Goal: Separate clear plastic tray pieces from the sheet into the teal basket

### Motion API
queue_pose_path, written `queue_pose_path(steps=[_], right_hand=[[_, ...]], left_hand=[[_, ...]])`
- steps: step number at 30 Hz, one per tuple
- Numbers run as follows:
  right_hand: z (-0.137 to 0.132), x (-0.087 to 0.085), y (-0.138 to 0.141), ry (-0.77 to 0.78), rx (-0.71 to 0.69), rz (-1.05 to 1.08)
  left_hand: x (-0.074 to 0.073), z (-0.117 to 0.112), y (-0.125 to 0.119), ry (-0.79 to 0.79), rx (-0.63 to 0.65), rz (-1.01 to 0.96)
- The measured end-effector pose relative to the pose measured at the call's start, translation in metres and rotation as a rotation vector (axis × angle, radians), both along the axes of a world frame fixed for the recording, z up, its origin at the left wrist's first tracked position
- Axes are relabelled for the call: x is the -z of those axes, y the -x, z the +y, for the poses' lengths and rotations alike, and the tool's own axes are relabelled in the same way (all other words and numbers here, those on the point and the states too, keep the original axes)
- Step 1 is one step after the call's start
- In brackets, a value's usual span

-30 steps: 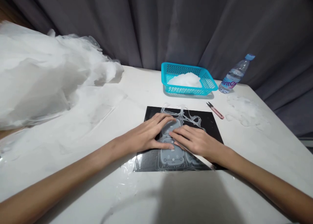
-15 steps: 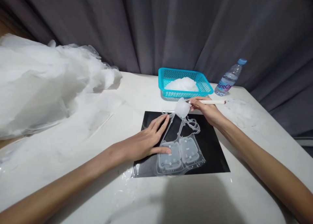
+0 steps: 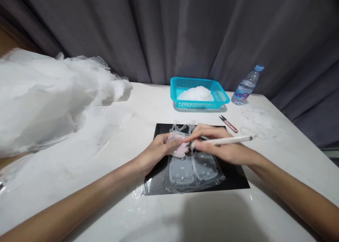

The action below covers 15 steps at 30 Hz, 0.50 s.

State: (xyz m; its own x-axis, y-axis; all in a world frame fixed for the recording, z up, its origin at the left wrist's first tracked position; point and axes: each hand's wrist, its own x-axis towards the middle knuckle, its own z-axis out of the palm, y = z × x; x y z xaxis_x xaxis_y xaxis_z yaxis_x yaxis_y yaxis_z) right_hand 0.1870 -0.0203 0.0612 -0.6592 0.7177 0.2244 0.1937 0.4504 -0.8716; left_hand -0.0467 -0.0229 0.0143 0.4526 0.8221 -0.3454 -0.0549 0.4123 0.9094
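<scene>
A clear plastic sheet of moulded pieces point(image 3: 194, 171) lies on a black mat point(image 3: 238, 176) at the middle of the white table point(image 3: 265, 206). My left hand point(image 3: 159, 151) is closed on a small clear plastic piece point(image 3: 179, 147) held just above the sheet's far end. My right hand point(image 3: 219, 146) grips a thin white pen-like tool point(image 3: 230, 140) whose tip meets that piece. Both hands hover over the mat's upper half and touch at the fingertips.
A turquoise basket point(image 3: 199, 94) with white plastic pieces stands behind the mat. Small pink snips point(image 3: 229, 124) lie to its right, and a water bottle point(image 3: 245, 86) lies farther right. A large heap of white plastic film point(image 3: 47, 94) covers the left. Clear scraps point(image 3: 261, 123) lie at right.
My right hand came back from the basket side with the white tool to the mat's centre. My left hand lifted off the sheet and now holds a small plastic piece against the tool tip.
</scene>
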Motion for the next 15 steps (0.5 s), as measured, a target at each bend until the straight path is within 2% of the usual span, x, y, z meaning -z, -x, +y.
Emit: queue_pose_path(steps=[3, 4, 6, 10, 15], right_hand=[[0.02, 0.006, -0.008, -0.233, 0.212, -0.009], [0.025, 0.011, -0.007, -0.282, 0.243, -0.031], [0.031, 0.022, 0.001, -0.308, 0.215, -0.095], [0.03, 0.037, 0.021, -0.169, 0.07, -0.198], [0.031, 0.035, 0.024, 0.172, 0.091, -0.044]], left_hand=[[0.006, 0.001, 0.004, -0.062, 0.034, 0.071], [0.006, 0.001, 0.005, -0.113, 0.064, 0.106], [0.003, 0.002, 0.006, -0.242, 0.139, 0.2], [-0.01, -0.001, 0.009, -0.476, 0.251, 0.39], [-0.019, -0.004, 0.012, -0.568, 0.261, 0.596]])
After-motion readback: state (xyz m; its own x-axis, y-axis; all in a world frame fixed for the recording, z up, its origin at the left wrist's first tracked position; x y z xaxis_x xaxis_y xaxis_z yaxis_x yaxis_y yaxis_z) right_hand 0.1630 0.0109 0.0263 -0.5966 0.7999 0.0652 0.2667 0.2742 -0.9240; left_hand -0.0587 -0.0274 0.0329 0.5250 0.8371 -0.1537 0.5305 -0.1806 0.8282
